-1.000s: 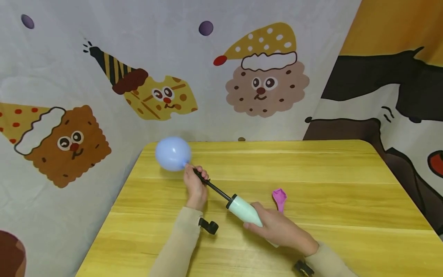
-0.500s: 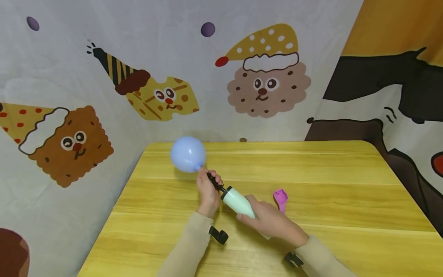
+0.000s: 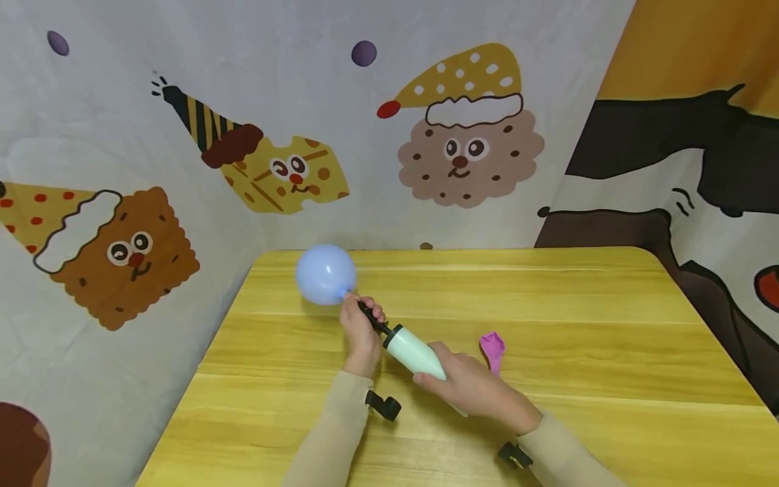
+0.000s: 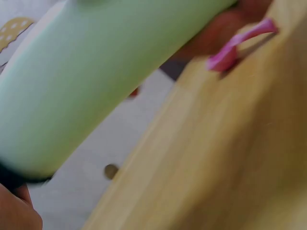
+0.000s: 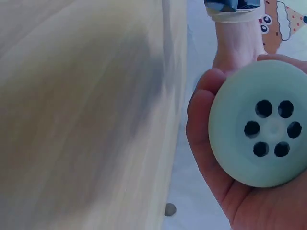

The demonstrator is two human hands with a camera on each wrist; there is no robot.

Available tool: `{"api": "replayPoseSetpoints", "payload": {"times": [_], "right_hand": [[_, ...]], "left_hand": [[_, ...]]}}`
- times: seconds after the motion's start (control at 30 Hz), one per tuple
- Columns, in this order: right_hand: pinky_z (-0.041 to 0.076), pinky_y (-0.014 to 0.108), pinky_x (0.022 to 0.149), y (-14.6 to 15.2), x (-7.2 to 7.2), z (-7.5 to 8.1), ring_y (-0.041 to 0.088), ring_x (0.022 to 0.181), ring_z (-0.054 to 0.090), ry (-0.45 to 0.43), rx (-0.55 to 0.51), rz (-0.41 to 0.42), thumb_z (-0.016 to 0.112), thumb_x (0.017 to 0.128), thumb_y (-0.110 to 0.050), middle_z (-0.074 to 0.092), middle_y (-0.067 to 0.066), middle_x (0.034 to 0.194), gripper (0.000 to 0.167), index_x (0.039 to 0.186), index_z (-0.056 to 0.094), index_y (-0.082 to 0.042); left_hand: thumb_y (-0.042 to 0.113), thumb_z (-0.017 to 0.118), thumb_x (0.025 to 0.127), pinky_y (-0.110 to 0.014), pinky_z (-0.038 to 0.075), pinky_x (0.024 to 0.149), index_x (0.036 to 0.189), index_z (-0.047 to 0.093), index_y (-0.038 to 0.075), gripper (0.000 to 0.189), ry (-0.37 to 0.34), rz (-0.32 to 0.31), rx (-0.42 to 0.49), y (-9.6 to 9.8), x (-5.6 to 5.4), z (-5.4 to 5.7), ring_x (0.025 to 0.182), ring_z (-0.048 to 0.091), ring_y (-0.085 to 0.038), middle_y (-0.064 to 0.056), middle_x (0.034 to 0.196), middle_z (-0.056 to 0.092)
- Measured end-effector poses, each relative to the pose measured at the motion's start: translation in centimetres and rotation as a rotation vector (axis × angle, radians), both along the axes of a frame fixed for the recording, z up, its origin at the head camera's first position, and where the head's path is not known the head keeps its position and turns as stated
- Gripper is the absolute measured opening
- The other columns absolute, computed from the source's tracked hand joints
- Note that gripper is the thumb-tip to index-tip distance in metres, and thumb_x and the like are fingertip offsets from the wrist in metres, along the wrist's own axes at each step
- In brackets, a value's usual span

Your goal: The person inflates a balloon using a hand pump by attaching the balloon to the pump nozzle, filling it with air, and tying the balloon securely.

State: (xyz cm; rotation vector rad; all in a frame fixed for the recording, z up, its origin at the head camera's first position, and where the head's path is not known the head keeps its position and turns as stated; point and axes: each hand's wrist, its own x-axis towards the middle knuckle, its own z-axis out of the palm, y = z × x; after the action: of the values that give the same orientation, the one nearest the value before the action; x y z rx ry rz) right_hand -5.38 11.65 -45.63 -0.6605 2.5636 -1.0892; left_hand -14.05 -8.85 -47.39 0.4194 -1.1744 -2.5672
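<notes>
A person's left hand [image 3: 362, 331] grips the black end of a hand pump [image 3: 416, 353], its thumb at the neck of an inflated blue balloon [image 3: 325, 274], which sits at its 11 o'clock. The right hand [image 3: 475, 385], at 4 o'clock from there, wraps the pale green barrel. A limp pink balloon [image 3: 492, 348] lies beyond, at its 1 o'clock, on the wooden table [image 3: 608, 338]. Since a second ago, the black rod has slid mostly inside the barrel.

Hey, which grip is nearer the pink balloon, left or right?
Right. The right grip, round the green pump, sits close to the pink balloon, on its near side; the left grip, beside the blue balloon, is farther left.
</notes>
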Motion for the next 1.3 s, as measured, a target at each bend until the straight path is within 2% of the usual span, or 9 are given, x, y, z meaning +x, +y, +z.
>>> {"api": "replayPoseSetpoints", "payload": {"times": [0.2, 0.33, 0.57, 0.73, 0.87, 1.03, 1.3], "right_hand": [[0.051, 0.028, 0.054, 1.9, 0.9, 0.6, 0.007, 0.066, 0.059, -0.008, -0.017, 0.051, 0.062, 0.101, -0.053, 0.066, -0.001, 0.093, 0.059, 0.140, 0.052, -0.010], [0.051, 0.026, 0.058, 2.6, 1.4, 0.6, 0.005, 0.070, 0.058, 0.022, -0.011, 0.067, 0.061, 0.102, -0.053, 0.067, -0.002, 0.096, 0.057, 0.140, 0.052, -0.012], [0.049, 0.026, 0.051, 1.6, 1.4, -0.1, 0.005, 0.064, 0.056, 0.042, 0.037, 0.034, 0.063, 0.099, -0.056, 0.065, -0.001, 0.089, 0.063, 0.139, 0.052, -0.008], [0.048, 0.027, 0.045, 0.2, 1.1, -0.4, 0.007, 0.059, 0.054, 0.030, 0.058, 0.010, 0.062, 0.098, -0.060, 0.059, -0.002, 0.080, 0.068, 0.137, 0.051, -0.005], [0.048, 0.027, 0.042, -0.4, 0.6, -0.3, 0.009, 0.055, 0.055, 0.020, 0.050, -0.001, 0.061, 0.099, -0.058, 0.057, -0.002, 0.075, 0.065, 0.134, 0.052, -0.004], [0.048, 0.028, 0.044, -0.8, 0.1, -0.2, 0.009, 0.056, 0.055, 0.029, 0.049, -0.005, 0.061, 0.100, -0.056, 0.057, -0.001, 0.074, 0.063, 0.134, 0.052, -0.004], [0.049, 0.029, 0.046, -1.1, -0.1, 0.1, 0.011, 0.058, 0.056, 0.003, 0.027, -0.011, 0.061, 0.100, -0.056, 0.059, 0.001, 0.076, 0.066, 0.137, 0.051, -0.003]], "left_hand": [[0.033, 0.031, 0.115, -0.019, 0.039, 0.044, 0.089, 0.042, 0.012, 0.035, 0.045, 0.095, 0.034, -3.2, -1.4, 1.1, 0.050, 0.045, -0.008, 0.001, 0.069, 0.048], [0.033, 0.031, 0.115, -0.019, 0.039, 0.045, 0.089, 0.041, 0.011, 0.036, 0.051, 0.103, 0.033, -4.0, -1.6, 1.3, 0.050, 0.045, -0.009, 0.001, 0.068, 0.048], [0.034, 0.029, 0.115, -0.019, 0.039, 0.046, 0.088, 0.042, 0.012, 0.037, 0.020, 0.088, 0.028, -2.7, -0.6, -0.2, 0.051, 0.045, -0.009, 0.001, 0.069, 0.048], [0.035, 0.029, 0.115, -0.019, 0.039, 0.048, 0.089, 0.045, 0.011, 0.039, -0.024, 0.037, 0.027, -1.1, 0.3, -1.2, 0.053, 0.045, -0.009, 0.002, 0.070, 0.049], [0.036, 0.029, 0.115, -0.019, 0.040, 0.050, 0.089, 0.046, 0.011, 0.040, -0.024, -0.001, 0.012, 0.1, 0.9, -1.2, 0.054, 0.046, -0.008, 0.002, 0.072, 0.049], [0.040, 0.031, 0.115, -0.019, 0.042, 0.050, 0.089, 0.046, 0.013, 0.040, -0.038, -0.039, -0.013, 1.1, 1.5, -1.0, 0.054, 0.047, -0.008, 0.003, 0.072, 0.050], [0.040, 0.032, 0.115, -0.019, 0.043, 0.050, 0.089, 0.047, 0.012, 0.040, -0.034, -0.059, -0.023, 1.1, 1.5, -0.8, 0.053, 0.047, -0.008, 0.003, 0.071, 0.051]]}}
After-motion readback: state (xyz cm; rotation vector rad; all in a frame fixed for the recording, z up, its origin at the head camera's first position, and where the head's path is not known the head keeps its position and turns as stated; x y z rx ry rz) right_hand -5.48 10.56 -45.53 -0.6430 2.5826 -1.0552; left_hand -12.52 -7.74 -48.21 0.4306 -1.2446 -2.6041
